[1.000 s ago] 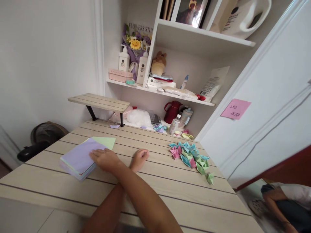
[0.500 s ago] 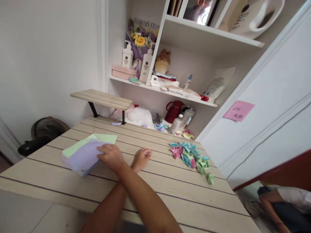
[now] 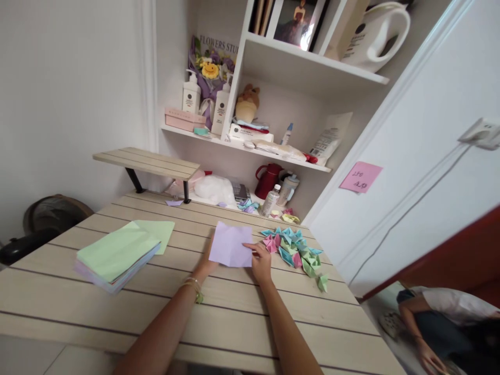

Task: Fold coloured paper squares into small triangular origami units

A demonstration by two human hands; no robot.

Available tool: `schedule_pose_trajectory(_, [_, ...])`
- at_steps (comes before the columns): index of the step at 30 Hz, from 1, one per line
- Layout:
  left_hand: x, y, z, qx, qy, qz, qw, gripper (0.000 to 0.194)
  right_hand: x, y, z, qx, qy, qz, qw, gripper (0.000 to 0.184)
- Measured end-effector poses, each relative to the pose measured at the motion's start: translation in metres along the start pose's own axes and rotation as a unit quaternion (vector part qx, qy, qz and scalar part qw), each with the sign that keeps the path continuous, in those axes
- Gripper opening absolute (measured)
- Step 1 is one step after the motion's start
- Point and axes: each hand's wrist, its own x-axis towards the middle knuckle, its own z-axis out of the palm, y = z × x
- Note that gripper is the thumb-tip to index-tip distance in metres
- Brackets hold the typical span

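Raised a little over the table, a square sheet of purple paper with faint creases is held between my two hands. My left hand grips its left side, its fingers hidden behind the sheet. On the right edge, my right hand pinches the paper between thumb and fingers. To the left lies a stack of coloured paper with green on top and one green sheet sticking out. Folded paper pieces in blue, pink and green lie clustered just right of my right hand.
A small raised wooden shelf stands at the table's back left. Behind the table, a clear bottle, a red jug and a white plastic bag sit in the cabinet. Another person is low at the right.
My right hand has carried the purple sheet from the stack to the middle, uncrossing my arms. My left hand has come onto the sheet's left side. The view has shifted slightly right.
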Motion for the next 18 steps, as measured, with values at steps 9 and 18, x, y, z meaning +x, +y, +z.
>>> schedule_pose_trajectory(9, [-0.001,0.009,-0.003,0.031,-0.077,-0.062,0.995,0.044,-0.003,0.017,-0.014,0.152,0.01,0.073,0.986,0.017])
schedule_pose_trajectory(18, [-0.001,0.02,0.0,0.126,-0.005,-0.064,0.99,0.026,0.0,0.021,-0.015,0.218,-0.075,0.178,0.957,0.021])
